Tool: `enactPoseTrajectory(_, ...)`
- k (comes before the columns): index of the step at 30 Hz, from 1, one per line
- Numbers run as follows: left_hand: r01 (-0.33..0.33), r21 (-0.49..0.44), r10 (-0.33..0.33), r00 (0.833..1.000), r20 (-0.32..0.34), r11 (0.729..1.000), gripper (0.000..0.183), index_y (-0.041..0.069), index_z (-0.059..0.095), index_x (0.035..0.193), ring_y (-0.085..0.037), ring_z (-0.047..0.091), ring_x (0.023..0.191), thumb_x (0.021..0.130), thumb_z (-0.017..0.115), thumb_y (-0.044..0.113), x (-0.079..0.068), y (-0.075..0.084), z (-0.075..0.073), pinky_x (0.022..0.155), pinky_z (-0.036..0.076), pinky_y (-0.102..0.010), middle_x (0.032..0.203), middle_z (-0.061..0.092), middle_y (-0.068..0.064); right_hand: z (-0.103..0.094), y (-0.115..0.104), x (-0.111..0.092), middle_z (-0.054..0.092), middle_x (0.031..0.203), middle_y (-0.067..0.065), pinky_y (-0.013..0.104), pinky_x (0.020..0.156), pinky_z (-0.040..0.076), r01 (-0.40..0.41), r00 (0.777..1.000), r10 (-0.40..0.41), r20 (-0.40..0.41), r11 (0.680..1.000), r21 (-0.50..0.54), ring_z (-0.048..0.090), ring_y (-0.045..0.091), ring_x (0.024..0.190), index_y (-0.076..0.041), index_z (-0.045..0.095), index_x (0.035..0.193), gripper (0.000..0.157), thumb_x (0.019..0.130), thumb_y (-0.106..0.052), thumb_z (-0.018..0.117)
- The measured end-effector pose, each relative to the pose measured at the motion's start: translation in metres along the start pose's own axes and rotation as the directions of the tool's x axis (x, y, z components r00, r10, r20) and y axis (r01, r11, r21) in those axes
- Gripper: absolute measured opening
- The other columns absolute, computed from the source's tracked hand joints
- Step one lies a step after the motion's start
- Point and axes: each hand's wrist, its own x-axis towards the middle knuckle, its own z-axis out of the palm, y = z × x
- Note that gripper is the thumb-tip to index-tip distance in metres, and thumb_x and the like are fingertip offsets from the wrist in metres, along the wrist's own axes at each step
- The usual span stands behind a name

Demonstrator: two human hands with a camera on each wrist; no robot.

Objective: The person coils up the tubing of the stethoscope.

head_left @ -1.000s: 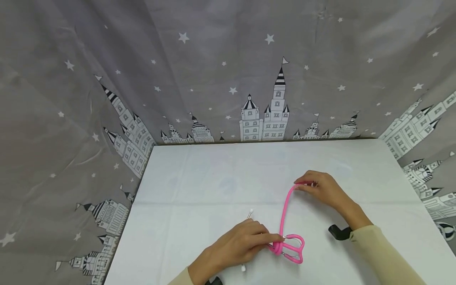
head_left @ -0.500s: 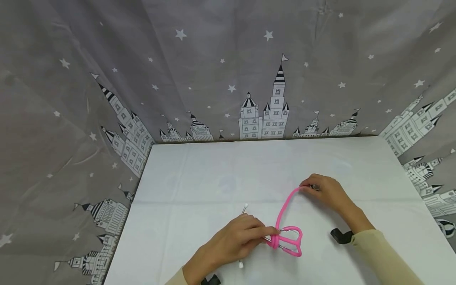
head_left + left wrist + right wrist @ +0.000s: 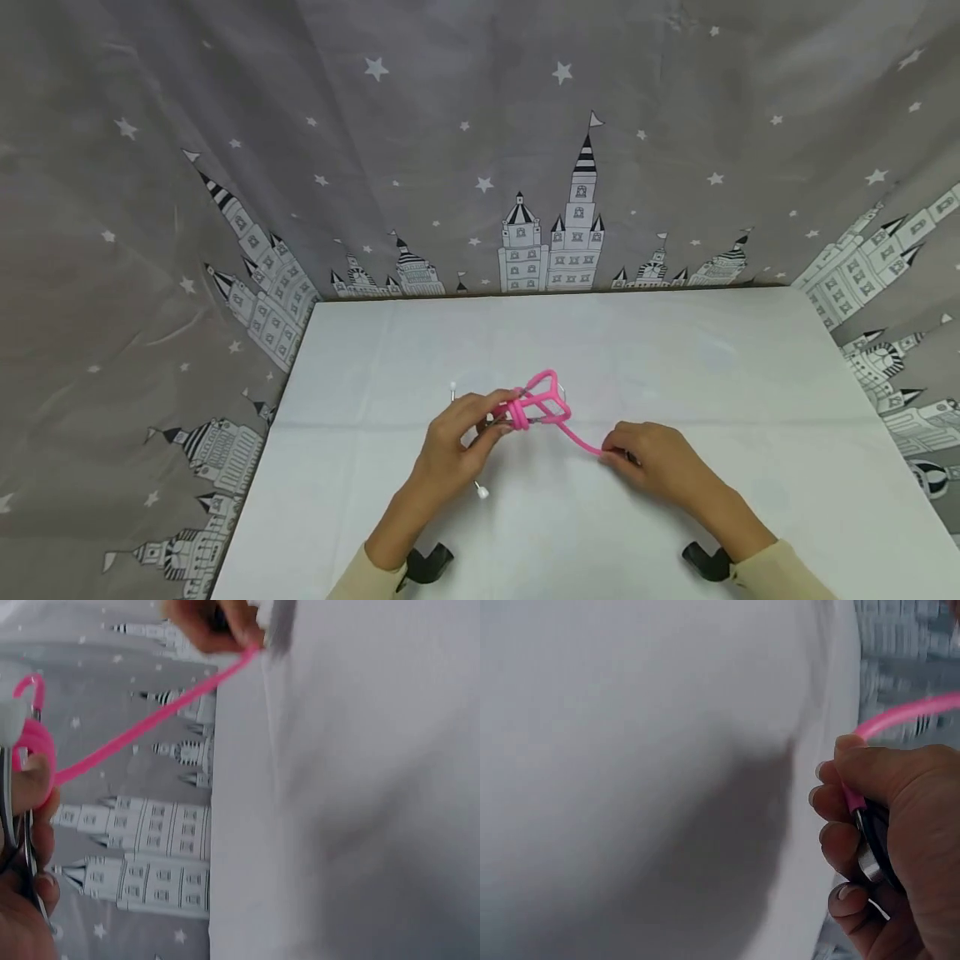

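A pink-tubed stethoscope [image 3: 556, 408] is held up above the white table between both hands. My left hand [image 3: 447, 446] pinches its bundled part, where pink tubing winds round the metal ear tubes. One white ear tip [image 3: 482, 492] shows below that hand and another [image 3: 453, 386] above it. In the left wrist view, a straight run of tubing [image 3: 142, 727] slants from the bundle to the other hand. My right hand [image 3: 654, 458] grips the tube's free end. In the right wrist view, a dark-rimmed metal chest piece [image 3: 872, 859] sits partly hidden within the curled fingers.
A white-covered table [image 3: 375, 358] lies under the hands. Grey cloth [image 3: 420, 108] printed with castles and stars stands behind it and along the sides. A black wrist mount [image 3: 429, 564] is on the left wrist, and a similar mount [image 3: 707, 562] on the right.
My left hand has lifted and turned the bundle, moving it left and away from me. The right hand has come toward me, bringing the tube's free end from the bundle's far side to the near side.
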Motion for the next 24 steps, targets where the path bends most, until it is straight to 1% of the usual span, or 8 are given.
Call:
enactPoseTrajectory(4,0.141,0.08,-0.139,0.99,-0.039,0.987,0.053,0.025,0.069,0.144,-0.007,0.06,0.082,0.094,0.083,0.012,0.001,-0.016,-0.005,0.07,0.053,-0.019,0.101,0.075,0.005,-0.005,-0.026,-0.005,0.063,0.081,-0.02,0.016,0.065,0.047,0.121,0.992,-0.121,-0.021,0.992,0.02,0.046,-0.008,0.071,-0.025,0.074,0.09,0.014,0.09,-0.02,0.087)
enactPoseTrajectory(7,0.188,0.098,-0.184,0.982,-0.045,0.977,0.053,0.024,0.07,0.144,-0.008,0.061,0.084,0.094,0.083,0.012,-0.001,-0.029,-0.006,0.071,0.053,-0.019,0.102,0.076,0.003,-0.012,-0.044,-0.009,0.06,0.08,-0.021,0.01,0.065,0.043,0.208,0.976,-0.206,-0.065,0.978,0.031,0.044,-0.009,0.071,-0.026,0.072,0.089,0.018,0.088,-0.018,0.088)
enactPoseTrajectory(9,0.189,0.091,-0.186,0.982,-0.046,0.978,0.053,0.021,0.071,0.143,-0.009,0.062,0.086,0.093,0.084,0.009,-0.003,-0.036,-0.004,0.072,0.053,-0.018,0.107,0.078,0.001,-0.017,-0.056,-0.01,0.06,0.081,-0.021,0.008,0.067,0.041,0.267,0.96,-0.263,-0.095,0.963,0.034,0.044,-0.009,0.071,-0.026,0.072,0.089,0.018,0.088,-0.018,0.088)
enactPoseTrajectory(12,0.173,0.072,-0.171,0.985,-0.037,0.982,0.054,0.017,0.071,0.142,-0.011,0.065,0.091,0.092,0.084,0.005,-0.006,-0.044,0.0,0.072,0.054,-0.018,0.116,0.08,-0.001,-0.024,-0.074,-0.012,0.059,0.081,-0.021,0.004,0.068,0.038,0.337,0.937,-0.331,-0.116,0.941,0.036,0.042,-0.01,0.071,-0.026,0.072,0.091,0.014,0.092,-0.02,0.085)
enactPoseTrajectory(14,0.169,0.077,-0.168,0.986,-0.017,0.983,0.054,0.018,0.071,0.143,-0.011,0.065,0.092,0.092,0.084,0.005,-0.007,-0.046,0.004,0.072,0.054,-0.019,0.118,0.08,-0.002,-0.029,-0.083,-0.011,0.058,0.081,-0.02,0.004,0.068,0.036,0.373,0.922,-0.366,-0.128,0.927,0.038,0.041,-0.009,0.07,-0.026,0.072,0.092,0.01,0.096,-0.023,0.081)
enactPoseTrajectory(19,0.163,0.167,-0.175,0.982,0.064,0.972,0.059,0.025,0.069,0.146,-0.009,0.061,0.088,0.092,0.085,0.006,-0.01,-0.046,0.017,0.072,0.055,-0.02,0.11,0.079,-0.003,-0.056,-0.094,-0.003,0.058,0.085,-0.018,0.005,0.07,0.038,0.39,0.91,-0.377,-0.173,0.92,0.042,0.044,-0.006,0.071,-0.024,0.071,0.097,0.01,0.106,-0.026,0.068)
enactPoseTrajectory(21,0.15,0.196,-0.17,0.981,0.094,0.969,0.061,0.026,0.07,0.146,-0.009,0.059,0.086,0.09,0.085,0.004,-0.013,-0.043,0.022,0.072,0.054,-0.02,0.107,0.078,-0.003,-0.07,-0.092,0.002,0.058,0.086,-0.016,0.007,0.07,0.041,0.382,0.907,-0.368,-0.204,0.924,0.03,0.046,-0.004,0.073,-0.022,0.071,0.098,0.016,0.11,-0.028,0.062)
enactPoseTrajectory(24,0.125,0.201,-0.154,0.979,0.135,0.972,0.061,0.025,0.07,0.145,-0.009,0.06,0.086,0.089,0.087,0.005,-0.016,-0.039,0.028,0.073,0.053,-0.021,0.105,0.078,-0.001,-0.088,-0.088,0.012,0.058,0.088,-0.014,0.01,0.068,0.043,0.38,0.893,-0.373,-0.253,0.925,-0.023,0.047,-0.002,0.074,-0.018,0.071,0.1,0.026,0.114,-0.03,0.053)
